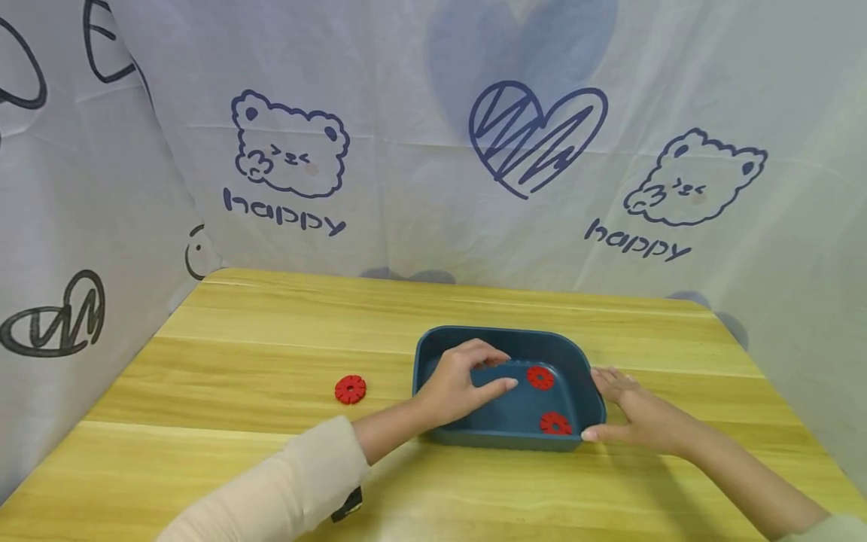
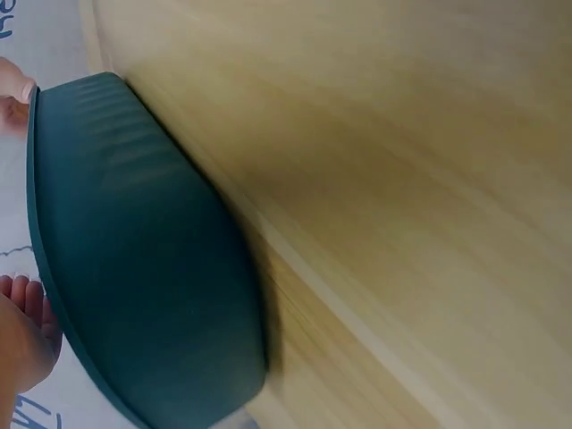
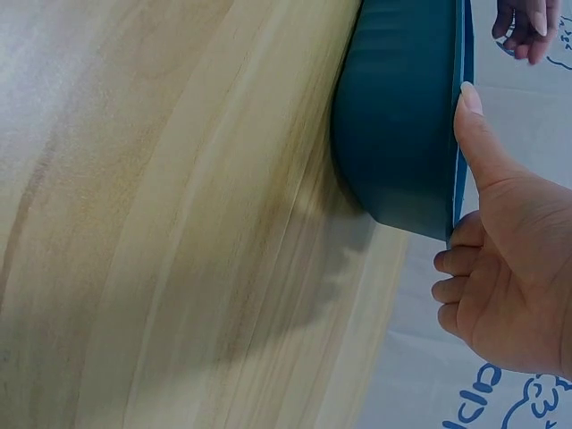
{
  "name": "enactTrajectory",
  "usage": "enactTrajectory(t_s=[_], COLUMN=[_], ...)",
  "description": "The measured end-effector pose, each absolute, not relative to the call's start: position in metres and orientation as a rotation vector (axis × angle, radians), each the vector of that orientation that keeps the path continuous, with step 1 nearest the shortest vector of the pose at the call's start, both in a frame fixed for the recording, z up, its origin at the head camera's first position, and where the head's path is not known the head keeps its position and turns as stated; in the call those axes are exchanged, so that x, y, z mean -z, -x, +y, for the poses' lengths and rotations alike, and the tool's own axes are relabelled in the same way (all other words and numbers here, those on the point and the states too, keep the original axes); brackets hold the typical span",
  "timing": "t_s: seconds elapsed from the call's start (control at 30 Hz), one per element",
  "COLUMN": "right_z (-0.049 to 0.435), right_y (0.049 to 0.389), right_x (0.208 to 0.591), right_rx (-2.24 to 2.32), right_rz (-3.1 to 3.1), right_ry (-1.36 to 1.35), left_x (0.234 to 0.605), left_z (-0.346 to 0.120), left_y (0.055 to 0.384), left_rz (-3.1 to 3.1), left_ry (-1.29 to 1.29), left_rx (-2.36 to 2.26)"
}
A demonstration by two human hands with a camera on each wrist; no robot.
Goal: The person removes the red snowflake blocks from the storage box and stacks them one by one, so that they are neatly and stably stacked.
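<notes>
A dark teal plastic bin [image 1: 501, 440] stands on the wooden table. Two red notched plastic discs [image 1: 539, 378] lie inside it, near its right end. Another red notched disc [image 1: 350, 389] is on the table, left of the bin. Over the bin's left part hovers my left hand [image 1: 455, 385], thumb and fingers apart with nothing between them. My right hand [image 1: 643, 416] holds the bin's right front corner. Its thumb [image 3: 480, 134] lies on the rim, while the fingers bear against the side wall.
White cloth with drawings [image 1: 420, 173] hangs behind the table and at both sides. Wooden tabletop [image 1: 223, 376] extends around the bin. A small black object [image 1: 348, 506] shows beneath the left sleeve [image 1: 291, 482].
</notes>
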State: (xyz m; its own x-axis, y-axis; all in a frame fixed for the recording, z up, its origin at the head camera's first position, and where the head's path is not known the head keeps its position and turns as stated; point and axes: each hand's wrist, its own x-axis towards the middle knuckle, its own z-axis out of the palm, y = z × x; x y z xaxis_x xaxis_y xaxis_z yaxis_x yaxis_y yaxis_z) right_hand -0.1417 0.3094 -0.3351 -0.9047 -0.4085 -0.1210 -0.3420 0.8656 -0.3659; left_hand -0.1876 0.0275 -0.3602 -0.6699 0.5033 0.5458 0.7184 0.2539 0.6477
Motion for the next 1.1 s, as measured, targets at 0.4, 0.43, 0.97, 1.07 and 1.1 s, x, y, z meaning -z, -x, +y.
enactTrajectory(t_s=[0.4,0.43,0.97,1.07,1.1], right_z=[0.311,0.311,0.312,0.312,0.313], right_y=[0.14,0.139,0.141,0.141,0.141], right_x=[0.337,0.338,0.34,0.339,0.339], right_rx=[0.505,0.506,0.499,0.498,0.497], right_rz=[2.844,2.844,2.872,2.876,2.875], right_ry=[0.575,0.578,0.627,0.633,0.631], left_x=[0.368,0.369,0.378,0.379,0.379], left_z=[0.063,0.066,0.105,0.109,0.11], left_y=[0.183,0.183,0.19,0.193,0.194], left_rz=[-2.379,-2.391,-2.71,-2.731,-2.742], left_ry=[1.218,1.227,1.265,1.292,1.298], left_rx=[1.376,1.375,1.012,0.96,0.938])
